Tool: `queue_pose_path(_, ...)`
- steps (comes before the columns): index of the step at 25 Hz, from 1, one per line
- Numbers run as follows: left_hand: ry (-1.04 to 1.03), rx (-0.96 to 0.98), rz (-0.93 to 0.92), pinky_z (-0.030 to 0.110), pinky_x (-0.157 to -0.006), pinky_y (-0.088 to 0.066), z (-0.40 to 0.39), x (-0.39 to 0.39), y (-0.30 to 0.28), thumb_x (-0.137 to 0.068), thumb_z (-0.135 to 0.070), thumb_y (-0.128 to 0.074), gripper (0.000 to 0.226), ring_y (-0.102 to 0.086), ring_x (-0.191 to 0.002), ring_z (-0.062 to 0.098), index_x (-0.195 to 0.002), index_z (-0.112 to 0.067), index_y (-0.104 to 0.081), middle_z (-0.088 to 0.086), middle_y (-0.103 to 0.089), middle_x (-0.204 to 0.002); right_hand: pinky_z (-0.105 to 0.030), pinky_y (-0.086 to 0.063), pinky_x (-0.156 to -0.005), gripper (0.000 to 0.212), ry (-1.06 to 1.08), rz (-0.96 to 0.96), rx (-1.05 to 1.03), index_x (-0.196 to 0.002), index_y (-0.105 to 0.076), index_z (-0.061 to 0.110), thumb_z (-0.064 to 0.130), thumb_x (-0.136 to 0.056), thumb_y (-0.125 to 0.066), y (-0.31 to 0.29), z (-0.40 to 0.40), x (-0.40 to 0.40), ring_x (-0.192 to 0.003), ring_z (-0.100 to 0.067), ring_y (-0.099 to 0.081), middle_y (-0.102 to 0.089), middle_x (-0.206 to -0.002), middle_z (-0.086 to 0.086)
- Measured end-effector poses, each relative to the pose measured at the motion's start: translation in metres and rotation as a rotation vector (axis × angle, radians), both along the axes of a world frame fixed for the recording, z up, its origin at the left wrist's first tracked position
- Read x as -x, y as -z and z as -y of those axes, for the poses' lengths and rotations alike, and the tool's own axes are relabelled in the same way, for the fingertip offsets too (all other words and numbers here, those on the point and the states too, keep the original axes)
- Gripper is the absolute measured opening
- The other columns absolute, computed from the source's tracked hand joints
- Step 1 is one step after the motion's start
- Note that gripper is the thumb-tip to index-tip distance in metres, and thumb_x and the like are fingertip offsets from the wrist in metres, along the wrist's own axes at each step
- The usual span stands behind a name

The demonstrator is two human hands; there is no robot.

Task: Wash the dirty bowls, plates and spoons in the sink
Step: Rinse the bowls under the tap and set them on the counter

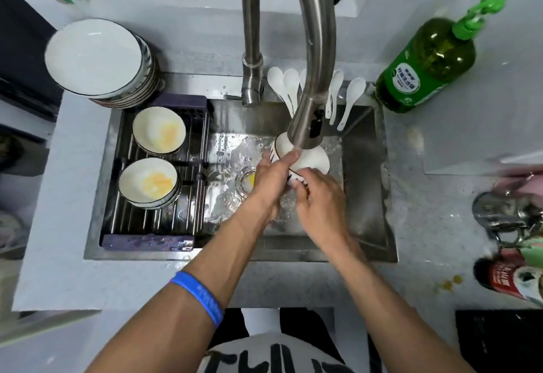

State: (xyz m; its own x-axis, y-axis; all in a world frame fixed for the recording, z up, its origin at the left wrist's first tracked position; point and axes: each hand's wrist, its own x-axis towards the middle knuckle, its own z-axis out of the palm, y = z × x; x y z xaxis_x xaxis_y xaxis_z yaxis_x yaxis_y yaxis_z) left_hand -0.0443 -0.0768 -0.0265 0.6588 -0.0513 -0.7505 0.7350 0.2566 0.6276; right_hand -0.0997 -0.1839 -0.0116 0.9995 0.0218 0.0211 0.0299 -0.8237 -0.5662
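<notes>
Both hands are on one white bowl [308,158] right under the faucet [305,125], low in the sink [364,196]. The left hand [271,180] wraps its rim, fingers curled around it, and the right hand [318,196] clamps the lower edge. It looks wet, so I'd guess it could slip and knock the faucet head or the spoons [349,99] propped behind. Two stained bowls [150,181] wait on the rack [152,219].
</notes>
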Motion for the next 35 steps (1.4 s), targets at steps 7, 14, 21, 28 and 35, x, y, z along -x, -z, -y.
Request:
queue_pose_path(7,-0.077,0.085,-0.09,0.048,-0.066,-0.062,-0.019,-0.003,-0.007,-0.102,-0.057,-0.039,0.048,-0.066,-0.107,0.034,-0.137,-0.026,-0.045,0.011,-0.059,-0.132,-0.042,-0.042,-0.105,0.04,-0.043,0.006,0.084,-0.13,-0.058,0.012,0.018,-0.092,-0.065,-0.01,0.007,0.017,-0.121,-0.024,-0.049,-0.058,-0.135,-0.005)
queue_pose_path(14,-0.089,-0.039,0.044,0.055,-0.075,-0.061,0.0,0.005,-0.009,-0.102,-0.058,-0.038,0.048,-0.06,-0.113,0.027,-0.14,-0.031,-0.048,0.004,-0.055,-0.136,-0.046,-0.034,-0.111,0.05,-0.053,-0.049,0.227,-0.136,-0.053,0.011,0.019,-0.089,-0.067,-0.031,0.038,0.027,-0.135,-0.03,-0.043,-0.052,-0.143,-0.008)
queue_pose_path(21,-0.035,-0.244,0.035,0.058,-0.103,-0.047,-0.013,0.006,-0.009,-0.068,-0.078,-0.048,0.059,-0.064,-0.113,0.029,-0.104,-0.036,-0.068,0.001,-0.069,-0.116,-0.04,-0.05,-0.082,0.021,-0.451,-0.302,0.226,-0.113,-0.062,0.014,0.025,-0.095,-0.06,-0.033,0.003,-0.02,-0.094,-0.035,-0.063,-0.071,-0.098,-0.011)
queue_pose_path(28,-0.083,-0.368,0.208,0.035,-0.108,-0.043,-0.009,0.008,-0.023,-0.097,-0.062,-0.043,0.053,-0.056,-0.118,0.011,-0.139,-0.033,-0.053,-0.011,-0.056,-0.134,-0.036,-0.026,-0.113,0.058,-0.548,-0.392,0.232,-0.139,-0.046,0.013,0.021,-0.084,-0.063,-0.027,-0.003,-0.049,-0.134,-0.029,-0.043,-0.048,-0.142,-0.004)
queue_pose_path(35,-0.041,-0.466,0.322,0.0,-0.074,-0.033,-0.014,-0.01,-0.038,-0.104,-0.049,-0.04,0.041,-0.052,-0.106,-0.001,-0.136,-0.026,-0.053,-0.014,-0.053,-0.119,-0.041,-0.025,-0.117,0.045,-0.413,-0.321,0.126,-0.128,-0.049,0.016,0.01,-0.085,-0.057,-0.026,-0.016,-0.049,-0.13,-0.028,-0.047,-0.056,-0.132,-0.003)
